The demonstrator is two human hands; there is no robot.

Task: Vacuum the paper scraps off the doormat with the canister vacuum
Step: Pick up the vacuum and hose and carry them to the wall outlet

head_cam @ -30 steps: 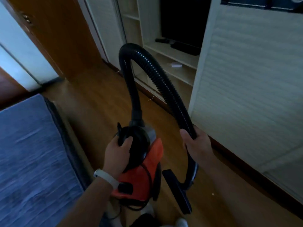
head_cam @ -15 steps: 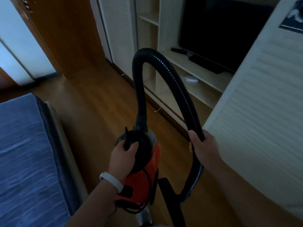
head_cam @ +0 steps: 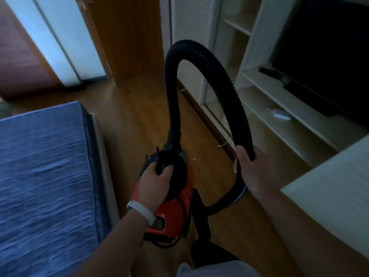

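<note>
Vacuum (head_cam: 171,212), orange body w/ a black round top, hangs off the wood floor (head_cam: 139,120) in the gap btwn the bed and the shelf unit, low in the middle of my view. My left hand (head_cam: 153,184) has it from above: fingers curled tight round the black carry handle on top, thumb wrapped over the other side. White wristband (head_cam: 140,211) sits on that wrist.

Black ribbed hose (head_cam: 219,72) comes up out of the front of the canister, arches high, then drops on the right side into my right hand (head_cam: 251,170). That hand grips the hose, thumb up along the near side and fingers closed round the back of it. Below my grip the hose loops back toward the canister, w/ a bit of bright metal showing in the curve. Black nozzle part (head_cam: 202,214) hangs just right of the orange body.

Bed (head_cam: 44,166) w/ blue cover fills the left. Pale shelf unit (head_cam: 279,92) stands on the right, w/ a dark TV (head_cam: 323,52), a remote (head_cam: 270,72) by its base and a small white item (head_cam: 278,114) one shelf lower. A thin pale bit (head_cam: 222,145) lies on the floor near the unit's foot. Brown door (head_cam: 127,37) stands at the far end.
</note>
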